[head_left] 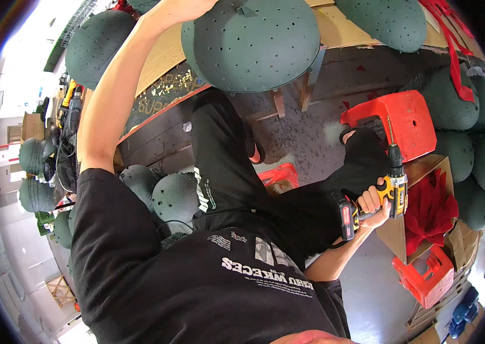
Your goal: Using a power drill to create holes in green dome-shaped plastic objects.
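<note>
My right hand (pixel 373 207) is wrapped round the grip of a yellow and black cordless drill (pixel 398 189). A long drill bit (pixel 391 131) points away from me, up past a red plastic stool, and the drill's black and red battery sits by my wrist. My left arm reaches up to the top of the picture, where my left hand (pixel 194 8) is at the upper rim of a big dark green dome (pixel 251 43) full of small holes. The fingers of that hand are cut off by the picture's edge. The dome lies on a cardboard-covered bench in front of me.
More green perforated domes lie at the far left (pixel 98 49) and far right (pixel 388 23), and others are stacked at the right edge (pixel 454 97). A red stool (pixel 417 129) stands beside a cardboard box (pixel 394 238) of red cloth (pixel 433 209). Dark shavings litter the floor (pixel 297 140).
</note>
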The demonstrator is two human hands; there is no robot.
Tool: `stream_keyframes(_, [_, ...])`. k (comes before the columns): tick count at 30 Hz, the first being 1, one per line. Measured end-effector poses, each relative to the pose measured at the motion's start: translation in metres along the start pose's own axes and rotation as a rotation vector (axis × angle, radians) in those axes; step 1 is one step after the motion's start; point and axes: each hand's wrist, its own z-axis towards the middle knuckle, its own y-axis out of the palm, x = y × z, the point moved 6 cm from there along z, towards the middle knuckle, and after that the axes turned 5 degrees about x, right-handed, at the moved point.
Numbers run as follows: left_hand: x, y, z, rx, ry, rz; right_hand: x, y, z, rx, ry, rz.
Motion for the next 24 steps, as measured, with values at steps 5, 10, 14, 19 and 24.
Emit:
stream_keyframes(5, [-0.002,0.005,-0.005,0.021,0.007,-0.074,0.003,0.003,0.004,0.003,0.01,-0.015])
stream_keyframes(10, [0.0,0.005,-0.007,0.036,-0.104,-0.107,0.005,0.003,0.008,0.012,0.058,-0.062])
stream_keyframes(14, [0.0,0.003,-0.007,0.08,-0.118,-0.091,0.008,0.006,0.013,0.02,0.07,-0.056])
stream_keyframes(19, [0.004,0.01,-0.007,0.112,-0.178,-0.048,0.01,0.006,0.014,0.03,0.074,-0.075])
stream_keyframes(24, [0.002,0.015,-0.012,0.215,-0.087,-0.002,0.012,0.007,0.015,0.013,0.092,-0.069])
